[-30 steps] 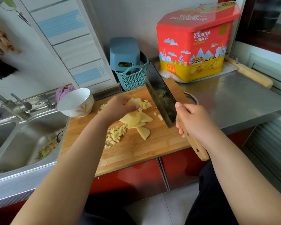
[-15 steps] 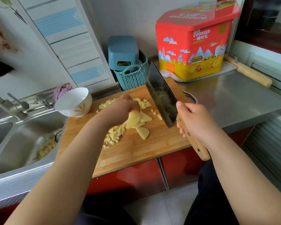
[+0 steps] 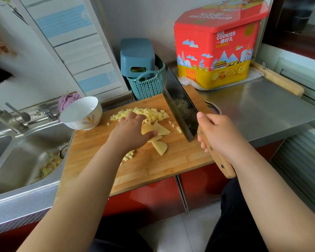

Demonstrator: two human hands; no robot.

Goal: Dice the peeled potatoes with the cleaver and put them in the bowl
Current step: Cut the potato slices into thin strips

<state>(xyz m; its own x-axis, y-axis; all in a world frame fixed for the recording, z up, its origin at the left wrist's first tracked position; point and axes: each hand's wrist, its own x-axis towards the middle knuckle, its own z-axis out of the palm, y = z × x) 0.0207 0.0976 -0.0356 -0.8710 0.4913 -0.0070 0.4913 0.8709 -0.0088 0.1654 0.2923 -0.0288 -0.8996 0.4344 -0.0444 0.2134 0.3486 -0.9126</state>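
Left grip [image 3: 129, 131] presses flat, pinning wet, slippery pale-yellow potato slices [image 3: 159, 132]; right grip [image 3: 219, 135] clasps the heavy wooden-handled steel cleaver [image 3: 180, 108].

The left hand [image 3: 130, 132] covers part of the potato slices [image 3: 159, 137] and part of the small diced pile [image 3: 128, 155] beneath the wrist. The cleaver [image 3: 180, 108] blade hides the board's far right corner. The cookie tin [image 3: 216, 50] lid is cut by the top edge. Sink [image 3: 16, 168] contents are indistinct.

Left hand [image 3: 129, 132] lies flat, fingers spread; right hand [image 3: 217, 132] fisted
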